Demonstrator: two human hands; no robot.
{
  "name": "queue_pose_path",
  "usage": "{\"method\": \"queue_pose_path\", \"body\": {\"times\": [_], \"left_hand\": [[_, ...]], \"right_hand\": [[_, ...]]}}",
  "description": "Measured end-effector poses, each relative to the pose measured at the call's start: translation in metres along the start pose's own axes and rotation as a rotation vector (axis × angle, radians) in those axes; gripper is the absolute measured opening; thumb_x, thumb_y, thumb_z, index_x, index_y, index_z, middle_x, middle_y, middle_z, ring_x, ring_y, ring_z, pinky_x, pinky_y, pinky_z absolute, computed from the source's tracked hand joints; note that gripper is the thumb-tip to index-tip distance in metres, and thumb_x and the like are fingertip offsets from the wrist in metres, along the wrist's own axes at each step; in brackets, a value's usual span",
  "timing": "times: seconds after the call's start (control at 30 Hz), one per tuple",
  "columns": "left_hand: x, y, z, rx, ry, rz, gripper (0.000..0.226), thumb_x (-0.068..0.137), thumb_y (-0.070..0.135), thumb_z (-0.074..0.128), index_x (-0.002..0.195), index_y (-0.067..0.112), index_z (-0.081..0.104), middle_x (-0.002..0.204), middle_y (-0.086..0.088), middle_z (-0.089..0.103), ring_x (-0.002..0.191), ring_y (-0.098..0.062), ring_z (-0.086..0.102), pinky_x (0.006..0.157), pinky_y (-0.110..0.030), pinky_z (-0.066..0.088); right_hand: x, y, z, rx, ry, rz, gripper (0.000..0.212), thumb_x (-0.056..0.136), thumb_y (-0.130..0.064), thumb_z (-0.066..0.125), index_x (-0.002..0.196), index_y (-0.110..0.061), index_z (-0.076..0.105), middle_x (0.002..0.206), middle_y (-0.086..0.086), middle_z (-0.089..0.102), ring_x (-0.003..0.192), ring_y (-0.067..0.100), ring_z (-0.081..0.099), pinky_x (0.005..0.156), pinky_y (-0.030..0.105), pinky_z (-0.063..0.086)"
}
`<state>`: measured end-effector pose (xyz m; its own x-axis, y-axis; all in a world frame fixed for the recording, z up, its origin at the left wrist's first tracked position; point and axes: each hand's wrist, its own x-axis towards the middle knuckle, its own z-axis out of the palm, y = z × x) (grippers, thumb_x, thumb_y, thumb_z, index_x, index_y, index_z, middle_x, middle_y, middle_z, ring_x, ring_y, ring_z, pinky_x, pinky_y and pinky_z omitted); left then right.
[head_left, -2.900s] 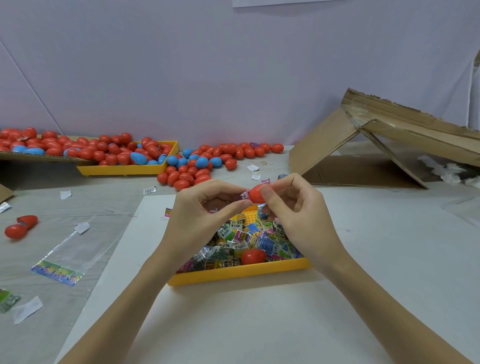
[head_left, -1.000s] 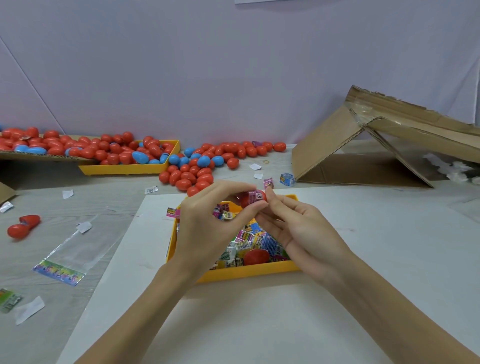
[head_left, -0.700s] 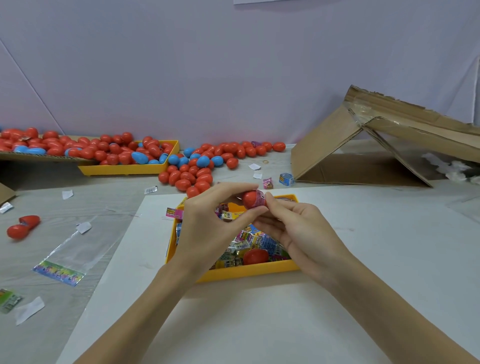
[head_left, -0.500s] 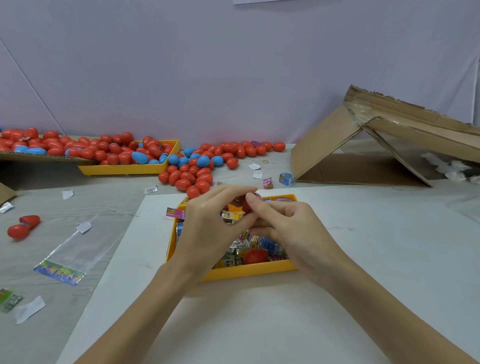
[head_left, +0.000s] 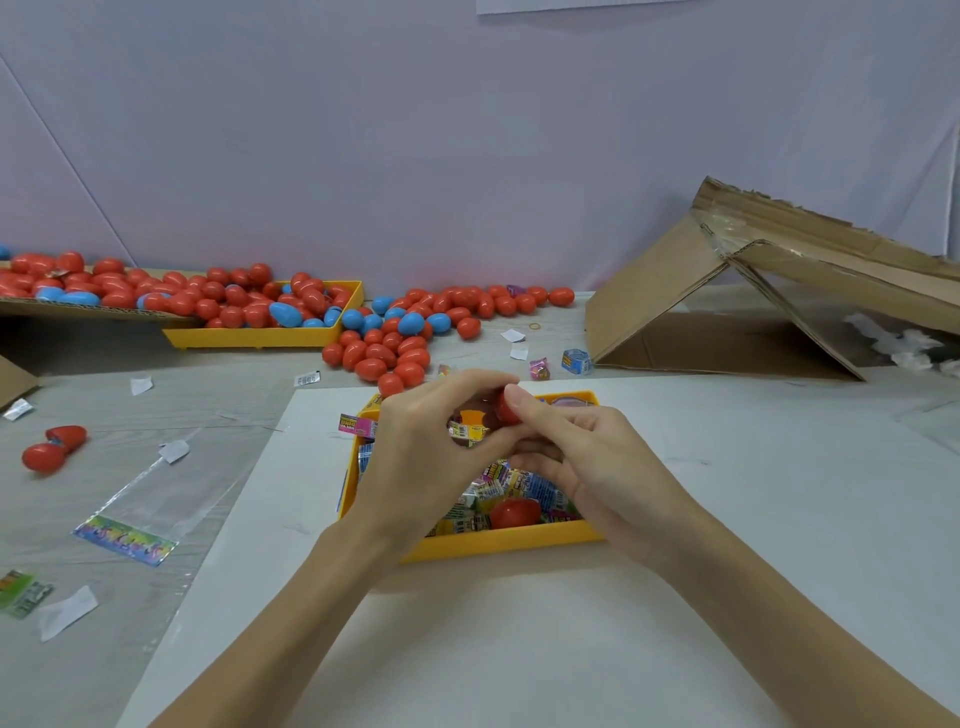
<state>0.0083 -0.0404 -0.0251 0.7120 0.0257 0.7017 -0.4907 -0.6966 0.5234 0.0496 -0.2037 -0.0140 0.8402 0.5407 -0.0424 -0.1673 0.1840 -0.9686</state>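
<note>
I am wearing the single camera on my head, and it is looking forward and down along my forearms, which are filling the bottom edge. It is sitting close above my left hand (head_left: 431, 457) and right hand (head_left: 587, 467), which are meeting round a red egg (head_left: 506, 411) just above the picture's middle, over the yellow tray (head_left: 493, 543). The wide lens is taking in the white board (head_left: 519, 649) right beneath me. It is reaching as far as the loose eggs (head_left: 395, 351), the cardboard box (head_left: 670, 312) at far right, and the pale wall (head_left: 467, 156), which it is facing squarely.
</note>
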Motion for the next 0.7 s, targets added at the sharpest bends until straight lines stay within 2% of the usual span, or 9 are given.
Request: {"method": "queue_pose_path", "body": {"times": [0.13, 0.23, 0.33, 0.47, 0.57, 0.7], "left_hand": [[0.0013, -0.0015, 0.0008, -0.137, -0.017, -0.098, 0.033, 0.085, 0.013, 0.084, 0.117, 0.014, 0.073, 0.109, 0.007, 0.075, 0.106, -0.013, 0.071, 0.091, -0.03, 0.059], [0.0055, -0.0022, -0.0005, -0.325, -0.024, -0.202, 0.037, 0.082, 0.013, 0.086, 0.117, 0.015, 0.075, 0.115, 0.003, 0.072, 0.113, -0.024, 0.069, 0.095, -0.037, 0.058], [0.0069, -0.0002, -0.0024, -0.464, -0.054, -0.26, 0.039, 0.081, 0.009, 0.085, 0.119, 0.011, 0.074, 0.113, -0.002, 0.074, 0.11, -0.023, 0.071, 0.095, -0.034, 0.058], [0.0063, 0.0004, -0.0017, -0.483, -0.064, -0.24, 0.039, 0.082, 0.003, 0.083, 0.12, 0.007, 0.072, 0.112, -0.003, 0.075, 0.11, -0.02, 0.072, 0.095, -0.028, 0.057], [0.0063, 0.0004, -0.0009, -0.45, -0.066, -0.204, 0.04, 0.082, 0.005, 0.083, 0.12, 0.007, 0.072, 0.112, -0.002, 0.074, 0.109, -0.019, 0.072, 0.092, -0.024, 0.056], [0.0046, -0.0013, 0.0011, -0.391, -0.063, -0.147, 0.04, 0.083, 0.013, 0.083, 0.122, 0.011, 0.071, 0.114, 0.0, 0.071, 0.111, -0.022, 0.07, 0.092, -0.026, 0.057]], "right_hand": [[0.0023, 0.0037, -0.0011, -0.134, 0.022, -0.084, 0.041, 0.092, -0.047, 0.068, 0.116, -0.016, 0.077, 0.107, 0.007, 0.079, 0.104, 0.019, 0.075, 0.088, 0.028, 0.061], [0.0052, 0.002, -0.0042, 0.062, 0.016, -0.034, 0.046, 0.098, -0.046, 0.059, 0.118, -0.006, 0.073, 0.109, 0.013, 0.078, 0.107, 0.023, 0.075, 0.091, 0.031, 0.061], [0.0047, -0.0013, -0.0045, 0.214, -0.007, 0.027, 0.045, 0.099, -0.041, 0.061, 0.114, -0.001, 0.076, 0.113, 0.016, 0.077, 0.105, 0.021, 0.075, 0.086, 0.025, 0.06], [0.0056, 0.002, -0.0043, 0.328, -0.008, 0.062, 0.046, 0.096, -0.036, 0.065, 0.12, 0.004, 0.071, 0.117, 0.018, 0.075, 0.105, 0.02, 0.074, 0.086, 0.025, 0.06], [0.0058, 0.0035, -0.0045, 0.371, 0.019, 0.058, 0.034, 0.097, -0.03, 0.064, 0.113, 0.0, 0.07, 0.106, 0.012, 0.078, 0.097, 0.017, 0.075, 0.084, 0.025, 0.06], [0.0056, 0.0074, -0.0066, 0.363, 0.014, 0.026, 0.016, 0.096, -0.025, 0.064, 0.097, -0.01, 0.069, 0.09, 0.004, 0.076, 0.086, 0.013, 0.074, 0.083, 0.025, 0.06]]}}
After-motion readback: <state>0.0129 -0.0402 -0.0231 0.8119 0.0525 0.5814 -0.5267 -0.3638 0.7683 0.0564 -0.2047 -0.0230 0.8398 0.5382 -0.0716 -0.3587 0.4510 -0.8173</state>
